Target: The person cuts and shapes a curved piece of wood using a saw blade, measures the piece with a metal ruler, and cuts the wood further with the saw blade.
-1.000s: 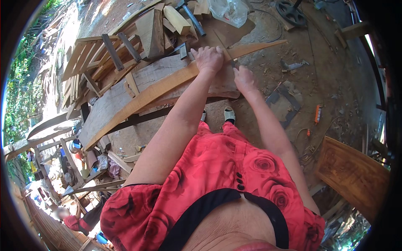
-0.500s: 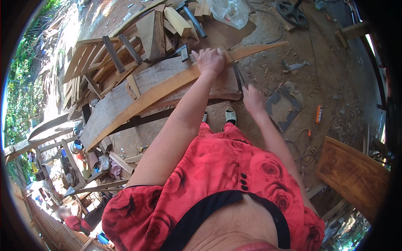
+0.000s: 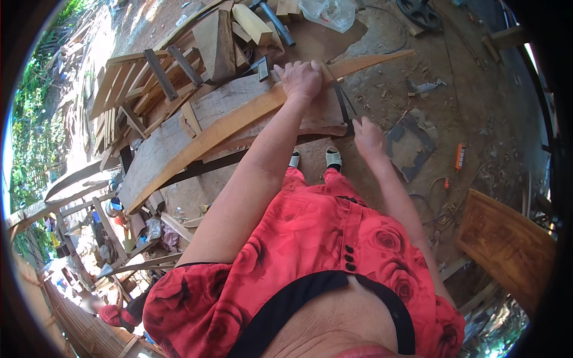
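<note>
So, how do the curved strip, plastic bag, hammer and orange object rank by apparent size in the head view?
Largest to smallest:
1. Curved strip, by far the longest
2. Plastic bag
3. Hammer
4. Orange object

Daylight glare left of the curved plank, dimmer shade to its right.
Strong sun bleaches the ground and foliage to the plank's left, while the plank itself lies in softer light and reads fairly sharp. Beyond its right tip the floor falls darker. Below that tip, the right hand looks slightly blurred. Fisheye bending grows away from the plank toward a black rim, fringed blue beside the foliage.
</note>
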The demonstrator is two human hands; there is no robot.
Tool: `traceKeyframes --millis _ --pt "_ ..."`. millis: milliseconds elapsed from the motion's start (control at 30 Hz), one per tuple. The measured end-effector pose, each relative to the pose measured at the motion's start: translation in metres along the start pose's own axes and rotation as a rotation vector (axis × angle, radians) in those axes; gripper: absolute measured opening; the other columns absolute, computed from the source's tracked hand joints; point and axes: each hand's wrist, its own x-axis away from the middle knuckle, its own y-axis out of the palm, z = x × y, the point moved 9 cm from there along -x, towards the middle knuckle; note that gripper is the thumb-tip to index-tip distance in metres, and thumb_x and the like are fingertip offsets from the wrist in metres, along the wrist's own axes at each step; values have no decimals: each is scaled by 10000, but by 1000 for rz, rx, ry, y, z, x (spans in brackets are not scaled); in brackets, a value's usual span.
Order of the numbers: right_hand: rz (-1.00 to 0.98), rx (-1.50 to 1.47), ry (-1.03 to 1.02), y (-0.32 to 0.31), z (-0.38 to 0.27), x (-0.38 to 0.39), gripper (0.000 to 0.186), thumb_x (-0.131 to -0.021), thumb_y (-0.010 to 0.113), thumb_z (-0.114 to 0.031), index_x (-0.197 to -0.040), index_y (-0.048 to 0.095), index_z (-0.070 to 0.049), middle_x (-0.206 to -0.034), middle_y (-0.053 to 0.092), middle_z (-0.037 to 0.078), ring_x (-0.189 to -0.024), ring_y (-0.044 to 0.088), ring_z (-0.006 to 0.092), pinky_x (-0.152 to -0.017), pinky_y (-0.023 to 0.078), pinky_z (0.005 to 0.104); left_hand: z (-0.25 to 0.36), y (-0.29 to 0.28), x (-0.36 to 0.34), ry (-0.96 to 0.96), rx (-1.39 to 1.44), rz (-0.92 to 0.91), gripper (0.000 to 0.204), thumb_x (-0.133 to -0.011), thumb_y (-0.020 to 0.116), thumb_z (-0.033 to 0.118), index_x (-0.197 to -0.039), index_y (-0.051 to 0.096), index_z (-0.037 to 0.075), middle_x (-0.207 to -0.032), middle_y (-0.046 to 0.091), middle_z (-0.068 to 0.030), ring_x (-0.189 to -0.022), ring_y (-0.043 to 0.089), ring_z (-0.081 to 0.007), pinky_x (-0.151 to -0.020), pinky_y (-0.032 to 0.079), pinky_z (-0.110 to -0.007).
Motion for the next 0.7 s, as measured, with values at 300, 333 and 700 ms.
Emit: traceKeyframes --millis 300,333,700 --pt "1 -54 -35 2 -16 3 320 -906 474 -338 -915 569 -33 -850 623 246 -823 592 435 -714 452 527 -6 1 -4 -15 53 61 484 -898 317 352 -929 683 37 -1025 637 -131 -1053 526 -315 -1070 158 -566" --pt "-20 -57 28 3 -3 13 317 -904 477 -338 -927 569 -36 -859 625 245 -827 593 433 -716 453 526 -3 -1 -4 -8 58 60 484 -899 319 353 -928 683 35 -1023 636 -130 -1054 525 -313 -1070 160 -564" --pt "-40 6 -42 0 -23 -16 323 -909 469 -354 -911 575 -49 -894 631 241 -865 603 424 -737 470 516 -4 0 -2 -9 57 49 475 -902 326 350 -924 682 35 -1026 633 -128 -1063 518 -315 -1073 156 -557"
